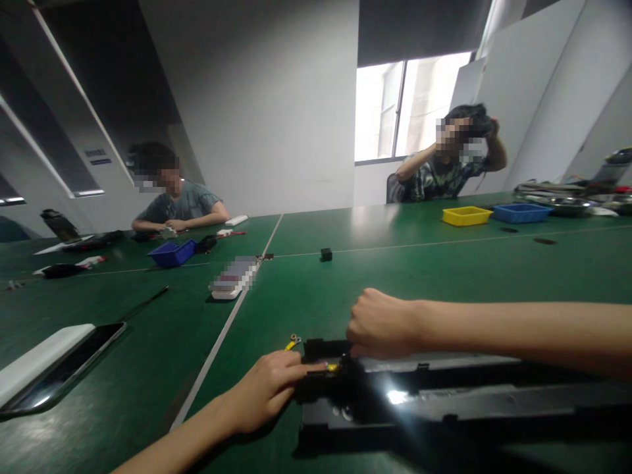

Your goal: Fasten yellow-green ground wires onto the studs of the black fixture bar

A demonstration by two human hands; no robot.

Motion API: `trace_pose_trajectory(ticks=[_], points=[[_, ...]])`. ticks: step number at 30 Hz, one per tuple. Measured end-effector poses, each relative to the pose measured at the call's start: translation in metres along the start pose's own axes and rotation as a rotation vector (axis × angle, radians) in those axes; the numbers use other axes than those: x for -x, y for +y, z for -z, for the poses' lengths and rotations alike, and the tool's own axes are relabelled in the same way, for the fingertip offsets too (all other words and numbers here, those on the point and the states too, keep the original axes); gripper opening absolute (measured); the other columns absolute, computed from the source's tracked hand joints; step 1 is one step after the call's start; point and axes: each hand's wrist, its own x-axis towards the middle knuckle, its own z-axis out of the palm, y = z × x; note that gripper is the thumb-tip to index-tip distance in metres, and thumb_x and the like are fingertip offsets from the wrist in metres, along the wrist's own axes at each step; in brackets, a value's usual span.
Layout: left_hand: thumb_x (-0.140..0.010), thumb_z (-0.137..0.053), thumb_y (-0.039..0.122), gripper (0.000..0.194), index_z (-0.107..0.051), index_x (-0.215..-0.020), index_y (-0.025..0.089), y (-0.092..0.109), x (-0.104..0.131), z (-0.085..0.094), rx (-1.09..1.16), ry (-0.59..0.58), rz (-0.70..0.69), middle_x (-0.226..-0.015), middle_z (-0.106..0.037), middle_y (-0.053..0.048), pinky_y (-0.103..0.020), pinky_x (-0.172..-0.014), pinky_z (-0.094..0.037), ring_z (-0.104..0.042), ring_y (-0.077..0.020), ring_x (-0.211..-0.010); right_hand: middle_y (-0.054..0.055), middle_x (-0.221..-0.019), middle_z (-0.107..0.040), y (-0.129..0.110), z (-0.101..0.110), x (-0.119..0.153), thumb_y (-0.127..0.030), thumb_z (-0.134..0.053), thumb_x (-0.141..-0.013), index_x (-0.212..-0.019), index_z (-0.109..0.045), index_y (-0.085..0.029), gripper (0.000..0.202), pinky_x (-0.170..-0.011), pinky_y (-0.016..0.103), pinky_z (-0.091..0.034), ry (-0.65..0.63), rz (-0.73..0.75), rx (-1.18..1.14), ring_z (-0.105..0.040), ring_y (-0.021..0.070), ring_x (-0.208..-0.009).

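Note:
A long black plastic rail (444,401) lies across the near edge of the green table (419,270). My left hand (266,390) rests at the rail's left end, index finger stretched onto it beside a small yellow terminal (333,367). My right hand (380,322) is curled in a fist just behind the same end, knuckles up, pressing on the rail's top edge; what it grips is hidden. A loose yellow ring terminal (292,342) lies on the table just behind my left hand.
A phone (69,368) and a white block (39,355) lie at the left. A small black cube (326,254), blue bins (172,253) (521,212) and a yellow bin (467,215) stand further back. Two other people sit at the far side.

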Motion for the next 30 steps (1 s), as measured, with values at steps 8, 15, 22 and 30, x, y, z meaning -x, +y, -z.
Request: trace_pose_trajectory(ticks=[8,15,22,30], points=[[-0.09,-0.037,0.008,0.048,-0.049,-0.134,0.024,0.001,0.0,0.0,0.012,0.008,-0.012,-0.086,-0.056,-0.007,-0.031,-0.069,-0.039,-0.053,-0.0227,-0.079,0.01,-0.067,-0.07,0.004,-0.001,0.0,-0.031,-0.056,-0.089,-0.081,-0.071,-0.014,0.024,-0.046,0.027,-0.021,-0.023,0.087,0.007,-0.065,0.019,-0.058],[-0.089,-0.038,0.007,0.05,-0.048,-0.134,0.026,0.002,-0.002,0.002,-0.003,0.01,-0.001,-0.086,-0.056,-0.006,-0.03,-0.069,-0.038,-0.052,-0.022,-0.078,0.009,-0.067,-0.069,-0.004,0.004,-0.002,-0.019,-0.052,-0.091,-0.081,-0.069,-0.012,0.02,-0.048,0.028,-0.022,-0.049,0.081,0.035,-0.063,0.0172,-0.059],[-0.09,-0.038,0.007,0.05,-0.047,-0.135,0.027,0.001,-0.001,0.002,0.002,0.012,-0.012,-0.086,-0.055,-0.006,-0.03,-0.068,-0.037,-0.052,-0.022,-0.078,0.008,-0.061,-0.067,-0.007,0.008,-0.005,-0.02,-0.053,-0.088,-0.072,-0.069,-0.012,0.024,-0.044,0.027,-0.022,-0.067,0.111,0.056,-0.062,0.0155,-0.054],[-0.089,-0.039,0.007,0.051,-0.048,-0.134,0.026,0.003,-0.001,0.002,0.001,0.0,-0.006,-0.085,-0.056,-0.006,-0.031,-0.069,-0.038,-0.052,-0.0224,-0.078,0.011,-0.061,-0.067,0.001,0.001,-0.006,-0.031,-0.056,-0.086,-0.074,-0.07,-0.011,0.028,-0.045,0.027,-0.024,-0.001,0.118,0.062,-0.064,0.0195,-0.057]])
